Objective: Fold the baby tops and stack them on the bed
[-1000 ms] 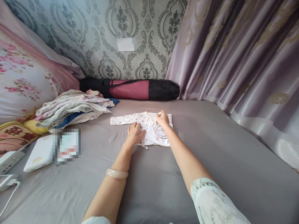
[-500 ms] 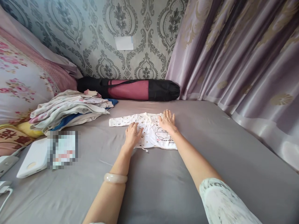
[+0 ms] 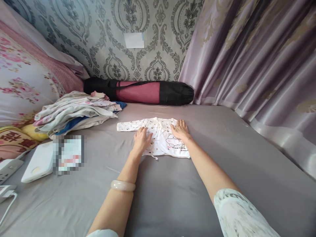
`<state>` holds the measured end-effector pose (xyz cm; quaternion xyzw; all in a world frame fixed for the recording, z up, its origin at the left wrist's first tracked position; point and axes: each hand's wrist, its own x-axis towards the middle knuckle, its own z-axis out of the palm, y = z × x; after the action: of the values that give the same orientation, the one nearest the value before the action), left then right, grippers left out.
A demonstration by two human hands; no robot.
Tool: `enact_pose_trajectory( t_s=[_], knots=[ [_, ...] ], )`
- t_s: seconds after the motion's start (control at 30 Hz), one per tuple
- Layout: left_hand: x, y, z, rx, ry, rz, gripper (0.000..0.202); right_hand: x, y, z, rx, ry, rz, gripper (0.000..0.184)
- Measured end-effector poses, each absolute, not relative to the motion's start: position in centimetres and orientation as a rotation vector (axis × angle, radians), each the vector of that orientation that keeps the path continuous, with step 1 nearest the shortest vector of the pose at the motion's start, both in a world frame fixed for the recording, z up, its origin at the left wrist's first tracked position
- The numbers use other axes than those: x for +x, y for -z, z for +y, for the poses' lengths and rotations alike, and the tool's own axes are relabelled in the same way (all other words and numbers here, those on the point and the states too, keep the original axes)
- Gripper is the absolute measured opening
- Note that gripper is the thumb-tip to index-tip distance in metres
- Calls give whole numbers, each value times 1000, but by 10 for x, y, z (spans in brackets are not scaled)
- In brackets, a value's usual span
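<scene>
A small white baby shirt lies on the grey bed sheet, with a cartoon animal and lettering printed on its front and a tie string at the lower hem. Its left-side sleeve stretches out flat; the sleeve on the right does not show, folded in or under my hand. My left hand rests on the left side of the shirt, fingers apart. On the right shoulder area lies my right hand, palm down with fingers spread. Neither hand grips the cloth visibly.
Left of the shirt lies a pile of folded clothes by a floral pillow. A white box-shaped device, a blurred-out item and a power strip sit nearer. A black and red rolled bag lies along the wall; curtains hang right.
My right hand has shifted slightly over the shirt's right shoulder, its fingers less upright. My left hand stays nearly in place. The whole view has moved a little.
</scene>
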<state>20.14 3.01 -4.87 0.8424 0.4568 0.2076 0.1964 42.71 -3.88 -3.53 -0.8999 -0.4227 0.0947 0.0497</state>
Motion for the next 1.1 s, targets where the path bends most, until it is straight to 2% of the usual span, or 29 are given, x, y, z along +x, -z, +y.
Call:
enact_pose_trajectory(
  t_s=[0.23,0.57,0.87,1.1],
  knots=[
    [202,49,35,2313,-665,1253,38,418,22,-30,-2597,-221,-1465,71],
    [196,48,43,2235,-789,1189,34,404,38,-23,-2624,-235,-1544,65],
    [193,44,49,2166,-793,1247,32,402,26,-23,-2619,-319,-1554,67],
    [192,46,51,2155,-810,1257,31,370,29,-14,-2390,-312,-1756,76]
  ],
)
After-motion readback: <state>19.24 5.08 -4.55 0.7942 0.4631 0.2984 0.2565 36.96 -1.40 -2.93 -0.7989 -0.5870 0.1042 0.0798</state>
